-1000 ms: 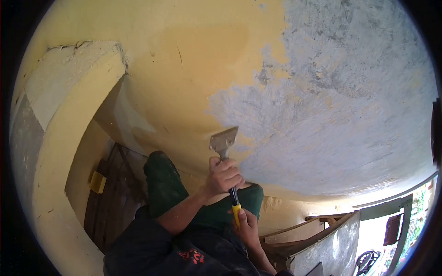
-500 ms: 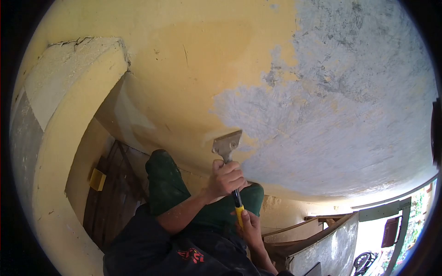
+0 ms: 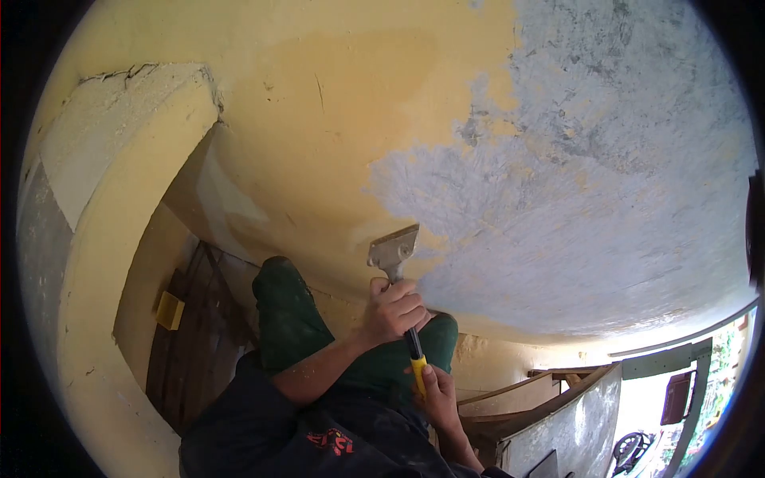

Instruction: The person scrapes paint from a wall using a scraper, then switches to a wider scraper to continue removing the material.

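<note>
The scraper is at the middle of the view, its blade up against or just off the yellow wall, near the lower left edge of the grey patch. The left hand's fingers wrap the shaft below the head; the right hand's fingers close around the yellow end of the handle. With this grip, a low blade angle and an even push from the rear hand should work best, the front hand steadying the head so that neither corner digs in. Whether the edge touches the wall cannot be told, and the right hand's fingertips are partly hidden. The green trousers are partly covered, and the bright doorway is washed out and cut off.
</note>
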{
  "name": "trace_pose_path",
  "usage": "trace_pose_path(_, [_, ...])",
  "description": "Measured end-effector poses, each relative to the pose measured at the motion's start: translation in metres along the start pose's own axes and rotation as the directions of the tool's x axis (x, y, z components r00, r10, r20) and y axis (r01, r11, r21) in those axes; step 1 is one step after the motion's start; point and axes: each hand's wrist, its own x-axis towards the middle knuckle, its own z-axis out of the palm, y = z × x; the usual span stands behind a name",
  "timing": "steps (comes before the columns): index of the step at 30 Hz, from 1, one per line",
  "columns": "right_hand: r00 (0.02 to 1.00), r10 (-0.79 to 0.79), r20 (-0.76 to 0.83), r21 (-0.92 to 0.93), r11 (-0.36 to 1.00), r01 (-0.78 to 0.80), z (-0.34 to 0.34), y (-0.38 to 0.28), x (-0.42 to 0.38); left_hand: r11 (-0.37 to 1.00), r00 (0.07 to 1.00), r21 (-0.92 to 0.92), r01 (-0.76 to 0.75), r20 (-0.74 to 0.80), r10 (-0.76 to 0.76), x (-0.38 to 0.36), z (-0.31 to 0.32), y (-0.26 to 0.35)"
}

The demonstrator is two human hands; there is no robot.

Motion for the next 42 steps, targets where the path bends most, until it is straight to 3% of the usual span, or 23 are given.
trace_pose_path(4, [0.998,-0.049,-0.028,-0.066,0.997,0.047,0.001,0.007,0.004,1.0,0.999,-0.019,-0.013,-0.047,0.012,-0.001,0.004,-0.004])
trace_pose_path(10, [0.999,-0.049,-0.024,-0.061,0.997,0.047,-0.001,0.007,0.005,1.0,1.0,-0.013,0.002,0.012,-0.002,-0.004,0.003,-0.003])
trace_pose_path(12, [0.996,-0.077,-0.035,-0.089,0.993,0.074,0.005,0.006,0.009,0.999,0.998,-0.028,-0.031,-0.056,0.029,-0.004,0.006,-0.009])
trace_pose_path(19, [0.998,-0.053,-0.035,-0.048,0.998,0.051,0.003,0.001,0.012,1.0,1.0,0.005,-0.006,0.01,0.006,0.007,-0.005,-0.008])
trace_pose_path(22, [0.988,-0.151,-0.011,-0.099,0.984,0.149,0.005,-0.007,0.013,0.998,0.999,0.06,-0.015,-0.046,0.018,0.014,-0.01,-0.012])
trace_pose_path(28, [0.998,-0.06,-0.005,-0.063,0.996,0.059,0.0,0.008,0.012,1.0,0.999,0.01,0.017,0.039,-0.017,0.001,-0.005,-0.005])
trace_pose_path(30, [0.988,-0.146,-0.047,-0.117,0.983,0.14,0.001,0.011,0.013,1.0,1.0,-0.03,0.004,-0.028,-0.005,-0.002,0.002,-0.01])
trace_pose_path(33, [0.999,-0.049,-0.023,-0.066,0.997,0.047,-0.004,0.007,0.001,1.0,1.0,-0.007,-0.018,-0.005,0.018,-0.004,0.002,-0.002])
trace_pose_path(39, [0.993,-0.11,-0.042,-0.115,0.988,0.104,0.007,-0.006,0.01,1.0,0.998,-0.013,0.004,-0.069,-0.005,0.006,-0.002,-0.013])
trace_pose_path(42, [1.0,-0.027,-0.005,-0.031,0.999,0.027,-0.002,0.004,0.004,1.0,0.999,-0.006,0.005,0.054,-0.005,-0.002,-0.005,-0.002])
